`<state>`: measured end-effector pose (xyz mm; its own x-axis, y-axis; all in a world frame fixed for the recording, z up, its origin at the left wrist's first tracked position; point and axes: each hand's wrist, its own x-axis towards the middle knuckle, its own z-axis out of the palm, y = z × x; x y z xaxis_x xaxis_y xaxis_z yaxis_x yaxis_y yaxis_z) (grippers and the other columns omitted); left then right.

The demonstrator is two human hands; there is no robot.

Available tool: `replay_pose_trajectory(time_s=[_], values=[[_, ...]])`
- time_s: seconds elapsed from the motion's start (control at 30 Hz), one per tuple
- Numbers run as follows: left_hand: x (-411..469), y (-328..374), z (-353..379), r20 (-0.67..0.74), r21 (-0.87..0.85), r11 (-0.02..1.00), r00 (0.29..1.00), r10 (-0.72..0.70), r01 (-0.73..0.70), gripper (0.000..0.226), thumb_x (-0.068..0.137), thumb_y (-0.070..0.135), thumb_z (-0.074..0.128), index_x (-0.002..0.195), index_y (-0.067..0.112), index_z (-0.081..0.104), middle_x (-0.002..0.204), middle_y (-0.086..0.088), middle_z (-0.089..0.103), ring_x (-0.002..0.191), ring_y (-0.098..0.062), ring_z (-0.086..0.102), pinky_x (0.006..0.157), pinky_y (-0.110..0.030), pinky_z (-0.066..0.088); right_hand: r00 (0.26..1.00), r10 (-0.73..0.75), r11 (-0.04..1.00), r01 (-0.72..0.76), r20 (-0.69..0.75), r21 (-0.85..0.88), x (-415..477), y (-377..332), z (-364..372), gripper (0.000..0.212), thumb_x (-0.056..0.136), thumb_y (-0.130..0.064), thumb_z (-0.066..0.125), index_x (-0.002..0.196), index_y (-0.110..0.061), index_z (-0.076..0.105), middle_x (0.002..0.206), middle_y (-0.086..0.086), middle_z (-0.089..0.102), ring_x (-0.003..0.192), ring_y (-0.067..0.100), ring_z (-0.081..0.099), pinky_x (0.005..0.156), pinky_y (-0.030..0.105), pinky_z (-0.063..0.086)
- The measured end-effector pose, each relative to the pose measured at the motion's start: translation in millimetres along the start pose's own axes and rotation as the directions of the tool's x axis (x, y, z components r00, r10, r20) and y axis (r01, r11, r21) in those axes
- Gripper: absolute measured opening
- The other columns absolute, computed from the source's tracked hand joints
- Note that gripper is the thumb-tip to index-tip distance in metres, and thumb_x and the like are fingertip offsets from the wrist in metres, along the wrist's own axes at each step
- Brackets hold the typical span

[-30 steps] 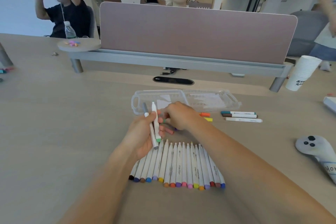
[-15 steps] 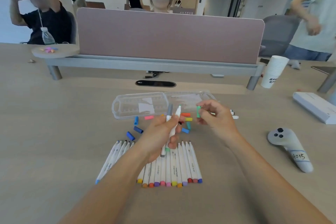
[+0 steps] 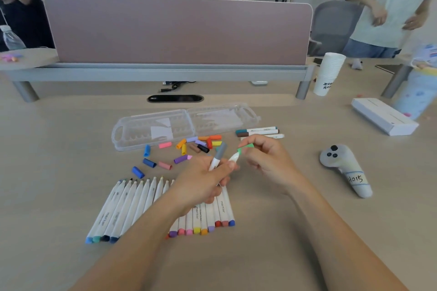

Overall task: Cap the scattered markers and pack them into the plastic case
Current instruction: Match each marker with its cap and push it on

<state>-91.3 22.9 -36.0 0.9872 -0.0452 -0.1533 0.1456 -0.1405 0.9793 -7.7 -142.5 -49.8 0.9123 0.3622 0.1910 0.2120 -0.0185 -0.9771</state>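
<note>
Above the near row of markers [image 3: 132, 201], grips two markers in the left hand [image 3: 203, 182], fingers curled round both barrels: one wearing a grey cap [image 3: 221, 151], the other an uncapped marker [image 3: 234, 156], its bare tip pointing up and to the right. Pinches a green cap [image 3: 246, 146] between thumb and fingertips of the right hand [image 3: 267, 160], just beside that bare tip; cannot tell whether touching. Beyond the hands, shows the clear plastic case [image 3: 137, 130] lying open and flat on the table [image 3: 59, 160], both halves spread side by side. Between case and row, shows loose caps [image 3: 201, 143] of many colours, scattered. To the right of the case, shows three capped markers [image 3: 257, 132] lying side by side. Farther right, shows a grey controller [image 3: 343, 168], a white box [image 3: 383, 116] and a stack of paper cups [image 3: 328, 73].
</note>
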Motion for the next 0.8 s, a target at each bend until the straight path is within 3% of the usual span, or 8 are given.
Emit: replay_pose_trajectory(time_s=[0.23, 0.3, 0.37, 0.43, 0.57, 0.63, 0.7, 0.8], values=[[2.8, -2.0, -1.5, 0.007, 0.21, 0.977, 1.0, 0.026, -0.027, 0.041, 0.098, 0.033, 0.054, 0.102, -0.006, 0.066, 0.065, -0.008, 0.048, 0.041, -0.009, 0.037, 0.04, -0.02, 0.031, 0.955, 0.047, 0.998, -0.036, 0.292, -0.043, -2.9, -3.1, -6.9, 0.011, 0.083, -0.016, 0.06, 0.084, -0.02, 0.071, 0.068, 0.011, 0.05, 0.058, 0.014, 0.042, 0.058, 0.027, 0.037], [4.2, -3.3, -2.9, -0.003, 0.231, 0.972, 0.999, 0.045, -0.043, 0.045, 0.098, 0.034, 0.054, 0.092, -0.009, 0.063, 0.063, -0.009, 0.046, 0.041, -0.01, 0.036, 0.04, -0.02, 0.03, 0.942, 0.041, 0.997, -0.017, 0.333, -0.076, -1.5, -5.3, -9.4, 0.011, 0.088, -0.014, 0.06, 0.088, -0.017, 0.07, 0.069, 0.011, 0.054, 0.061, 0.016, 0.047, 0.061, 0.027, 0.042], [4.1, -2.2, -3.0, -0.01, 0.238, 0.969, 0.997, 0.074, -0.069, 0.043, 0.098, 0.034, 0.054, 0.076, -0.002, 0.059, 0.058, -0.007, 0.043, 0.039, -0.01, 0.034, 0.04, -0.019, 0.029, 0.927, 0.045, 0.996, -0.014, 0.373, -0.086, 0.4, -9.0, -12.1, 0.011, 0.092, -0.009, 0.06, 0.091, -0.015, 0.07, 0.068, 0.007, 0.059, 0.062, 0.017, 0.052, 0.063, 0.027, 0.045], [3.6, -0.1, 0.1, -0.024, 0.208, 0.973, 0.994, 0.106, -0.099, 0.038, 0.099, 0.033, 0.053, 0.072, 0.006, 0.057, 0.057, -0.003, 0.043, 0.039, -0.009, 0.034, 0.039, -0.019, 0.027, 0.931, 0.035, 0.999, -0.018, 0.363, -0.05, 1.6, -11.9, -10.2, 0.011, 0.091, -0.013, 0.061, 0.094, -0.016, 0.071, 0.071, 0.008, 0.062, 0.063, 0.018, 0.054, 0.064, 0.029, 0.047], [5.5, 2.9, 7.1, -0.085, -0.158, 0.979, 0.989, 0.119, -0.131, 0.029, 0.103, 0.029, 0.046, 0.09, 0.005, 0.057, 0.064, -0.003, 0.044, 0.046, -0.014, 0.036, 0.043, -0.025, 0.033, 0.992, -0.001, 0.991, -0.016, 0.125, 0.133, 1.7, -13.8, 0.2, 0.027, 0.087, -0.025, 0.061, 0.11, -0.012, 0.066, 0.07, 0.009, 0.059, 0.06, 0.02, 0.05, 0.059, 0.029, 0.045], [7.8, 7.2, 7.1, -0.13, -0.423, 0.897, 0.988, 0.082, -0.13, 0.023, 0.104, 0.021, 0.043, 0.088, 0.006, 0.051, 0.066, -0.006, 0.046, 0.053, -0.018, 0.046, 0.052, -0.031, 0.047, 0.999, 0.023, 0.996, -0.026, 0.026, 0.091, -0.8, -15.0, 0.4, 0.021, 0.09, -0.03, 0.063, 0.099, -0.011, 0.065, 0.069, 0.003, 0.06, 0.059, 0.02, 0.05, 0.06, 0.033, 0.045], [12.2, 9.2, 5.3, -0.167, -0.592, 0.794, 0.985, 0.043, -0.136, 0.019, 0.104, 0.016, 0.04, 0.089, 0.006, 0.048, 0.066, -0.007, 0.05, 0.064, -0.021, 0.054, 0.068, -0.034, 0.055, 0.996, 0.083, 0.997, -0.083, 0.033, 0.004, -7.7, -17.4, -0.9, 0.023, 0.096, -0.029, 0.06, 0.088, -0.007, 0.061, 0.075, 0.003, 0.065, 0.06, 0.021, 0.055, 0.064, 0.038, 0.047], [18.4, 10.8, 8.0, -0.239, -0.581, 0.793, 0.97, 0.048, -0.182, 0.03, 0.105, 0.023, 0.038, 0.091, 0.002, 0.055, 0.075, -0.011, 0.061, 0.084, -0.026, 0.061, 0.089, -0.038, 0.051, 0.959, 0.213, 0.974, -0.224, 0.188, 0.035, -24.2, -24.4, 4.6, 0.035, 0.096, -0.03, 0.055, 0.099, 0.005, 0.055, 0.085, 0.013, 0.07, 0.066, 0.028, 0.068, 0.067, 0.037, 0.056]])
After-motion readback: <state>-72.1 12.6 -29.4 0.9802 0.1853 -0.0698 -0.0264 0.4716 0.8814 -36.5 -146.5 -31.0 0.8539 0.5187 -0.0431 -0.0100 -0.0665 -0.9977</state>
